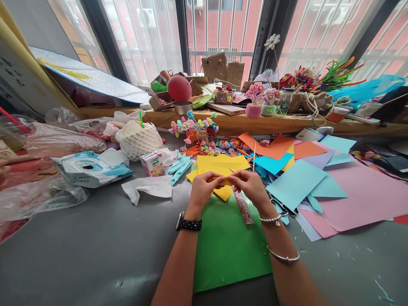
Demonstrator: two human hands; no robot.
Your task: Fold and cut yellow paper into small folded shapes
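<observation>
My left hand and my right hand meet over the far end of a green sheet. Between their pinched fingertips is a small piece of yellow paper, mostly hidden by the fingers. Right behind it lie larger sheets of yellow paper, so its outline is hard to separate. A thin pointed tip shows by the right fingers; its kind is unclear. Below my right hand a patterned ruler rests on the green sheet.
Light-blue paper, pink paper and orange paper overlap at right, partly covering scissors. At left are a wet-wipe pack, a tissue, a small pink box and a foam-netted coconut. A flower basket stands behind.
</observation>
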